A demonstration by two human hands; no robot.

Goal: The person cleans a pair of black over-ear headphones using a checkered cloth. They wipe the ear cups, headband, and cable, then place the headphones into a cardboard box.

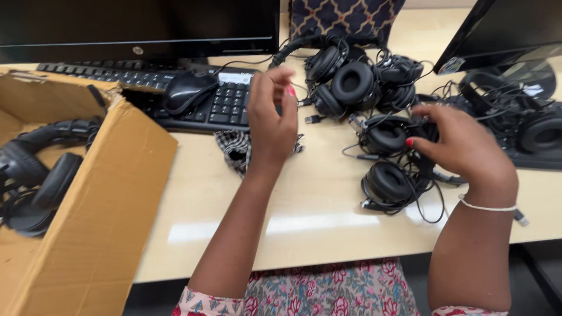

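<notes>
Cardboard box [88,205] with headphones overhangs the desk's [316,216] left edge, left hand [270,120] hovers loosely open and empty before the keyboard [175,96], and right hand [465,146] curls onto the tangled black headset [389,155] toward the right edge.

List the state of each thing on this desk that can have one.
Brown cardboard box: open, black headphones inside.
Left black monitor: screen dark.
Black computer mouse: resting on the black keyboard.
Pile of black wired headphones: cables tangled.
Checked cloth: crumpled.
Left hand: raised, empty.
Right hand: on the black headset.
</notes>
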